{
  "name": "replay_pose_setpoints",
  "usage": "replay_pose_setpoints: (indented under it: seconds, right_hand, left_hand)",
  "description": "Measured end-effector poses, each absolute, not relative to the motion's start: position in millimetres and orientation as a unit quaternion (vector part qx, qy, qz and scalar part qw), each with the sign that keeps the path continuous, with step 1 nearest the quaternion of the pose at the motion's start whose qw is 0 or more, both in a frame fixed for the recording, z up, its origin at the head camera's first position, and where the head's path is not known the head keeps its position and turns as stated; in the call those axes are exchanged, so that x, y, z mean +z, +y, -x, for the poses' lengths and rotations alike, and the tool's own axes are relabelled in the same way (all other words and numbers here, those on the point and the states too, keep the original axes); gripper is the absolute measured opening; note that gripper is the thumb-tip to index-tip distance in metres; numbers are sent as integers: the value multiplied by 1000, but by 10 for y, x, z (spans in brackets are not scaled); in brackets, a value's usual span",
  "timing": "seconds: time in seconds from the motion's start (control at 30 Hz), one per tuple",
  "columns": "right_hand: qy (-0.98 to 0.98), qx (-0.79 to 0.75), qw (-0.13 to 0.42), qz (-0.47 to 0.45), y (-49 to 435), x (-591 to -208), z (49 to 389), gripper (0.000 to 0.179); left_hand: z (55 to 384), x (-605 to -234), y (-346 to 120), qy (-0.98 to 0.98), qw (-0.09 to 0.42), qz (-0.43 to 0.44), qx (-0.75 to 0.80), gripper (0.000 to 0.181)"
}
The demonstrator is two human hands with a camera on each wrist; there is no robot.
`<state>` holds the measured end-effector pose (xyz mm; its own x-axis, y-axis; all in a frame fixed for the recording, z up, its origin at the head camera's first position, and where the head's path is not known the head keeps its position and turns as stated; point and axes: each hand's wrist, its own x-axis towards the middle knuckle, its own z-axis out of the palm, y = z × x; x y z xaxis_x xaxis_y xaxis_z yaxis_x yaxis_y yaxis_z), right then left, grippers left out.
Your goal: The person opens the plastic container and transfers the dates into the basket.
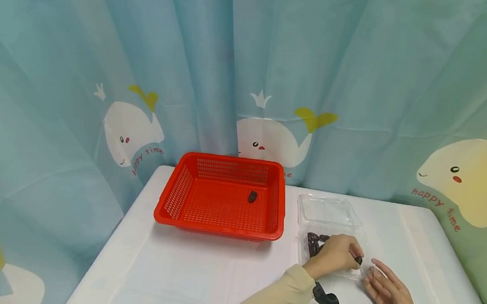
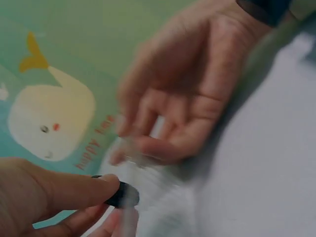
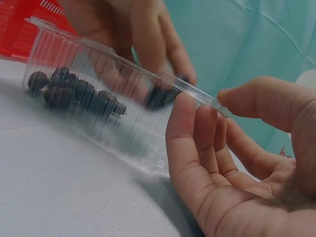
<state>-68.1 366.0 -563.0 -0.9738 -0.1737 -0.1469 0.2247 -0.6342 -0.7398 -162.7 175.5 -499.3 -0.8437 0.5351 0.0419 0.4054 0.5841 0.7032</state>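
Observation:
My left hand (image 1: 335, 254) reaches over the clear plastic box (image 1: 301, 248). Between its thumb and fingers it pinches a dark, oval, date-like fruit (image 2: 123, 195), near the box's right end. More dark fruits (image 3: 61, 91) lie at the box's left end, seen through its wall in the right wrist view. My right hand (image 1: 393, 300) is at the right end of the box. In the right wrist view its thumb and fingers hold the box's rim. The box looks tilted in that view. A single dark fruit (image 1: 252, 196) lies in the red basket (image 1: 219, 230).
Behind the box its clear lid (image 1: 327, 211) is folded back onto the white table (image 1: 181, 272). The red basket stands left of the box, near the back edge. A blue-green curtain (image 1: 278, 53) with whale prints hangs behind and beside the table.

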Motion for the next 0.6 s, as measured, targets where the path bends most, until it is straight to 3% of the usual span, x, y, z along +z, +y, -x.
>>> replay_pose_setpoints:
  seconds: [0.37,0.6]
  right_hand:
    - [463,-881,83,-57,3627,-5572,716,42]
    - [456,-884,90,-60,3613,-5603,705,42]
  left_hand:
    - [1683,-4528,1414,860,91,-247,438,23]
    - [1698,-4371,1095,796,148,-243,535,23]
